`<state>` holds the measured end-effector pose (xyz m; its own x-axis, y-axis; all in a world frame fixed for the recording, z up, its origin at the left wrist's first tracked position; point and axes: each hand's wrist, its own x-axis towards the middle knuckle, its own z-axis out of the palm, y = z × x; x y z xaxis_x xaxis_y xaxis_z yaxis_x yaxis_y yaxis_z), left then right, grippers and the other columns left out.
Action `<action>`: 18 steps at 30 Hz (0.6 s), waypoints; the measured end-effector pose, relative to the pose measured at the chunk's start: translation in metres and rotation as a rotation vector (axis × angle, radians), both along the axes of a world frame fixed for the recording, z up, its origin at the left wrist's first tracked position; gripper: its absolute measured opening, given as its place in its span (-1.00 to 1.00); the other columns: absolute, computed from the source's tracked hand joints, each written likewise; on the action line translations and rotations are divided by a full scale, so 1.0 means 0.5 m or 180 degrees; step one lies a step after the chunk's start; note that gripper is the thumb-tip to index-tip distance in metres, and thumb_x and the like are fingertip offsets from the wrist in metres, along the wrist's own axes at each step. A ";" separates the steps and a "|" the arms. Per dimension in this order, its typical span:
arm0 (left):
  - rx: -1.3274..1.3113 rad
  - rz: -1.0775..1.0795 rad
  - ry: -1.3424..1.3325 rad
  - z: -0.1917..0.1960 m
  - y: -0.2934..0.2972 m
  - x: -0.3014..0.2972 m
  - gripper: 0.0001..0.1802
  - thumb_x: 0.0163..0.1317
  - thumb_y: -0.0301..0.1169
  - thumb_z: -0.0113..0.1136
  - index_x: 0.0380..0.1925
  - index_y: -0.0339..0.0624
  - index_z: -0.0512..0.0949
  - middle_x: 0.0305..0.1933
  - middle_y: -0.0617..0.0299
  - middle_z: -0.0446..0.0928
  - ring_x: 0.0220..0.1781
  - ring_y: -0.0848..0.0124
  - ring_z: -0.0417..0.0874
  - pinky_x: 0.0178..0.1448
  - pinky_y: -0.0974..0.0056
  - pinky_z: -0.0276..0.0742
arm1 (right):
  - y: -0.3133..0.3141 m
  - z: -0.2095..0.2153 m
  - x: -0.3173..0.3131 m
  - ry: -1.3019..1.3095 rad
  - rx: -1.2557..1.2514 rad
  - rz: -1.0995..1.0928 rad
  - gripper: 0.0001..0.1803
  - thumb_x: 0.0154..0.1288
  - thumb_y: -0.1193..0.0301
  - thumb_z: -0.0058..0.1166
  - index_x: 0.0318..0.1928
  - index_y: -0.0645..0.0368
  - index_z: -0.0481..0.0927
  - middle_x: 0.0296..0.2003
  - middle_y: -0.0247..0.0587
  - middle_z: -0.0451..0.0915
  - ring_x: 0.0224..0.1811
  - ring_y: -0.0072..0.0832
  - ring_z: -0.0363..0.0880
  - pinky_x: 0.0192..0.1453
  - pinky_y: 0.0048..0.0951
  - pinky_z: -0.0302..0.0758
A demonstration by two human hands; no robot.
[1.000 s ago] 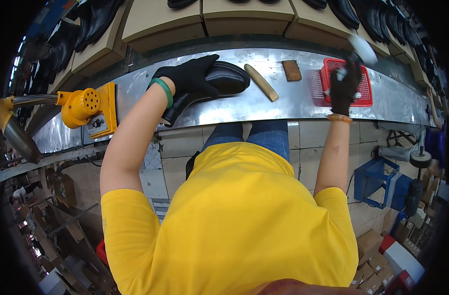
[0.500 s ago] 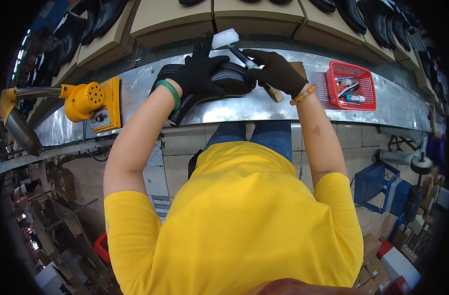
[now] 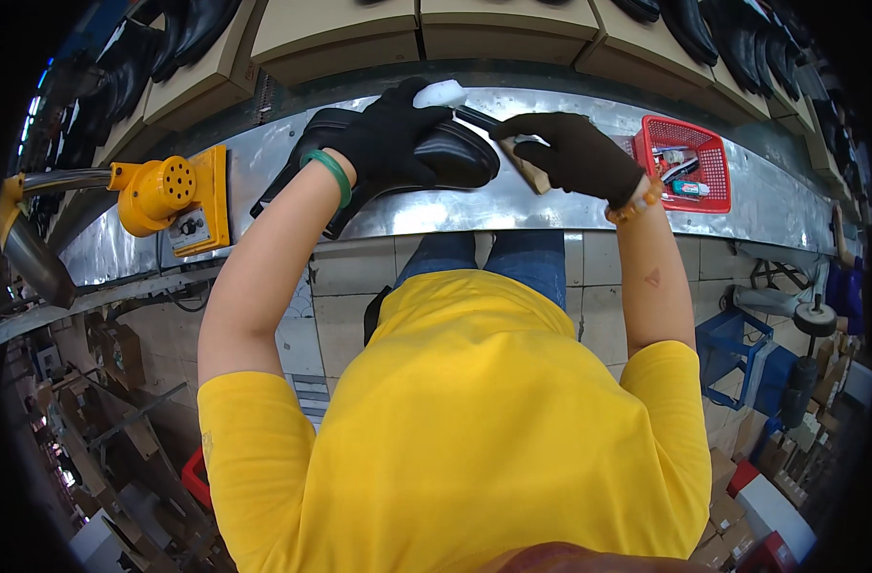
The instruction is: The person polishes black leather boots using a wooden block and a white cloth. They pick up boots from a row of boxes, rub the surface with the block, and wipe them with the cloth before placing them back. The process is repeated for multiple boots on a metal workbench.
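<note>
Two black leather boots [image 3: 458, 158] lie on their sides on the metal bench, shafts toward the lower left. My left hand [image 3: 383, 134], in a black glove, is closed around the front boot across its instep. A small white block [image 3: 441, 94] touches its upper fingertips. My right hand [image 3: 569, 153], also gloved, has curled fingers at the end of a slim dark stick-like tool [image 3: 476, 117], whose tip is by the white block. Its far end is hidden by the fingers. Beneath the right hand, a wooden piece like a brush handle [image 3: 528, 172] lies beside the boot toe.
A red plastic basket [image 3: 689, 199] with small tubes and tools stands at the right of the bench [image 3: 588, 215]. A yellow machine [image 3: 168, 196] with a metal nozzle is at the left. Cardboard boxes [image 3: 512, 38] bearing black shoes line the far side.
My right hand has moved right, and the stick now lies flatter, its clear part hidden. My left fingers have curled in from a wider spread. The second boot's shaft shows more at the left.
</note>
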<state>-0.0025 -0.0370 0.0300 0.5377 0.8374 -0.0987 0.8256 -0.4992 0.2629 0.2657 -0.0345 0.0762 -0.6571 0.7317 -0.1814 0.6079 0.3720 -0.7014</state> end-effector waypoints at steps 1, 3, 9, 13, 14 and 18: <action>-0.0047 0.0061 0.0058 0.007 -0.004 0.003 -0.13 -0.30 0.01 0.42 0.14 -0.02 0.46 0.37 -0.14 0.06 0.37 -0.10 0.17 0.42 0.04 0.16 | -0.004 -0.010 0.018 0.0256 0.0337 0.0063 -0.71 0.30 0.45 0.03 0.02 0.07 0.58 -0.26 -0.14 0.64 -0.33 -0.42 0.62 -0.21 -0.44 0.53; -0.0173 0.0160 -0.0037 0.015 0.000 0.002 -0.12 -0.31 0.01 0.42 0.14 -0.03 0.45 0.38 -0.14 0.05 0.37 -0.11 0.17 0.42 0.05 0.15 | -0.032 -0.015 0.045 0.0764 0.1011 0.0182 -0.76 0.29 0.42 0.06 -0.04 0.09 0.59 -0.36 -0.19 0.63 -0.43 -0.41 0.60 -0.32 -0.42 0.49; -0.0329 0.0215 -0.0240 -0.003 0.006 -0.011 -0.05 -0.38 0.04 0.43 0.15 0.00 0.44 0.38 -0.13 0.03 0.36 -0.12 0.19 0.41 0.06 0.18 | -0.129 0.003 0.077 0.0678 0.0359 -0.0668 -0.78 0.11 0.35 0.28 -0.28 0.21 0.66 -0.30 -0.10 0.64 -0.30 -0.34 0.62 -0.17 -0.44 0.51; -0.0423 0.0258 -0.0282 -0.010 0.010 -0.013 -0.03 -0.42 0.07 0.44 0.16 0.05 0.43 0.39 -0.12 0.03 0.33 -0.13 0.24 0.39 0.05 0.23 | -0.156 -0.023 0.080 0.0775 0.0115 -0.0831 -0.79 0.09 0.36 0.29 -0.29 0.21 0.67 -0.29 -0.12 0.64 -0.30 -0.33 0.62 -0.18 -0.43 0.52; -0.0446 0.0268 -0.0289 -0.010 0.010 -0.013 -0.02 -0.42 0.07 0.44 0.16 0.06 0.43 0.39 -0.11 0.04 0.32 -0.13 0.25 0.38 0.05 0.24 | -0.159 -0.025 0.078 0.0776 0.0078 -0.0859 -0.79 0.09 0.37 0.29 -0.29 0.21 0.67 -0.29 -0.12 0.64 -0.30 -0.33 0.62 -0.18 -0.44 0.52; -0.0523 0.0334 -0.0214 0.003 0.006 -0.007 -0.02 -0.41 0.08 0.44 0.18 0.07 0.42 0.39 -0.09 0.04 0.31 -0.12 0.27 0.37 0.06 0.26 | -0.157 -0.032 0.068 0.0848 0.0097 -0.0896 -0.80 0.09 0.37 0.29 -0.30 0.22 0.68 -0.30 -0.11 0.64 -0.30 -0.33 0.61 -0.18 -0.43 0.52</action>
<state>-0.0062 -0.0339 0.0316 0.4584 0.8647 -0.2054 0.8487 -0.3572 0.3902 0.2996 -0.1129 0.0602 -0.4511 0.8924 -0.0068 0.4870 0.2398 -0.8398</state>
